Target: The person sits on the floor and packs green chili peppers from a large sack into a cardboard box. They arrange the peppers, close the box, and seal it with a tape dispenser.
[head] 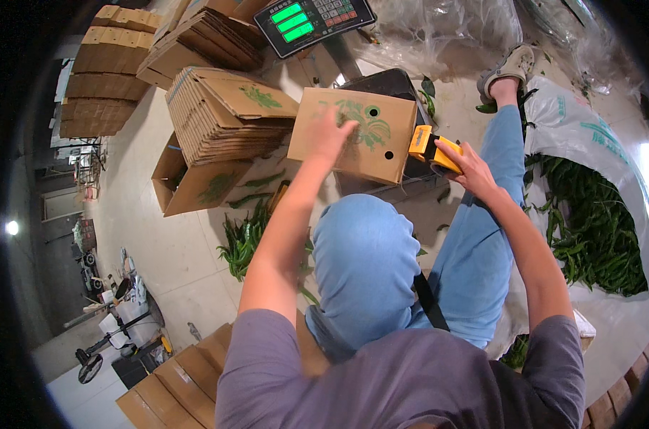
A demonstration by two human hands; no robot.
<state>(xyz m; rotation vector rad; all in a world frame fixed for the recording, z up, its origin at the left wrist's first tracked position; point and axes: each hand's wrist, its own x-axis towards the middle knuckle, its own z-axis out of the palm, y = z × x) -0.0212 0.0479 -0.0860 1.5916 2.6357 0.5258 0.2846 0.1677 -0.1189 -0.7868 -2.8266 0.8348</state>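
A cardboard carton (pixel 359 156) with a green vegetable print and two round holes lies in front of my knees, on or against a black surface (pixel 383 80). Over its left part is my left hand (pixel 331 133), blurred, thumb apart from the fingers and nothing visible in it. Whether it touches the cardboard I cannot tell. My right hand (pixel 472 170) grips a yellow and black tape dispenser (pixel 449 153) at the carton's right edge. The dispenser's front end is close beside that edge.
Folded cartons (pixel 222 123) are stacked at the left, above an open carton (pixel 196 185). A lit scale display (pixel 314 24) stands at the top. Green peppers (pixel 247 236) lie on the floor; more fill a white plastic sack (pixel 592 230) at right. Closed cartons (pixel 180 386) sit lower left.
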